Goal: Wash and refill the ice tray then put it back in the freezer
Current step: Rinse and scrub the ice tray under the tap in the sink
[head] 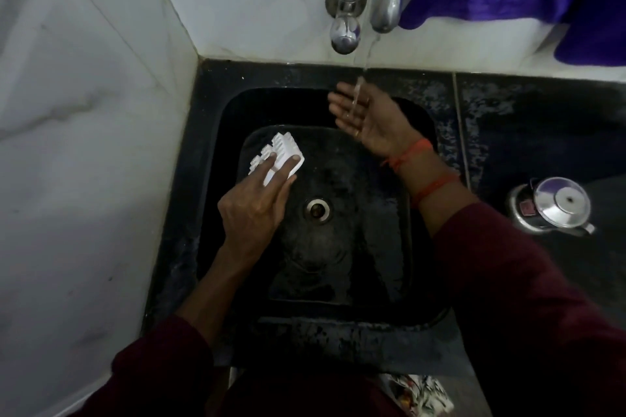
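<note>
Maroon sleeve (159, 359), left hand (252, 203) over half-covered ice tray (284, 147), thumb hidden

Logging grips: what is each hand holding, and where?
Left hand grips the ice tray by its near end; right hand holds nothing, open under the running water.
</note>
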`<action>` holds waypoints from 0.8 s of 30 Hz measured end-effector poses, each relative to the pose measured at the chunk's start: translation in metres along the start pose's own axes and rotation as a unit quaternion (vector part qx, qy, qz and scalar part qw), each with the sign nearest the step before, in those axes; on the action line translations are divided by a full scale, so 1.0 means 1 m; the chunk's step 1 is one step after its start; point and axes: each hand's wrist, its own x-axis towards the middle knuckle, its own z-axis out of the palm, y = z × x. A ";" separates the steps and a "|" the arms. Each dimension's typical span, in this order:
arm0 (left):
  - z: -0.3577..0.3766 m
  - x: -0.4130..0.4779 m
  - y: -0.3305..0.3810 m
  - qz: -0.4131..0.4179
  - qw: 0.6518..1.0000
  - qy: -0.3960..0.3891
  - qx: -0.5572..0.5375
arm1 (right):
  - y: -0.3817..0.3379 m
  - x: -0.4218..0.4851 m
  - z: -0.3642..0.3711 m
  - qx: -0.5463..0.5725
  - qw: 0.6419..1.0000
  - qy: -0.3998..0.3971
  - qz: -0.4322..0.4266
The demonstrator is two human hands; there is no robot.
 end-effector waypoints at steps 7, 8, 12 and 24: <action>-0.016 0.008 0.020 0.030 0.999 0.028 -0.031 | 0.083 -0.047 -0.012 -0.125 0.987 0.101 0.009; -0.018 0.011 0.023 0.038 0.998 0.032 -0.035 | 0.092 -0.054 -0.014 -0.142 0.983 0.117 -0.018; -0.020 0.016 0.037 0.067 0.997 0.040 -0.023 | 0.119 -0.084 -0.020 -0.257 0.953 0.136 -0.084; -0.024 0.012 0.080 0.110 0.992 0.059 -0.013 | 0.136 -0.141 -0.057 -0.267 0.943 0.149 -0.130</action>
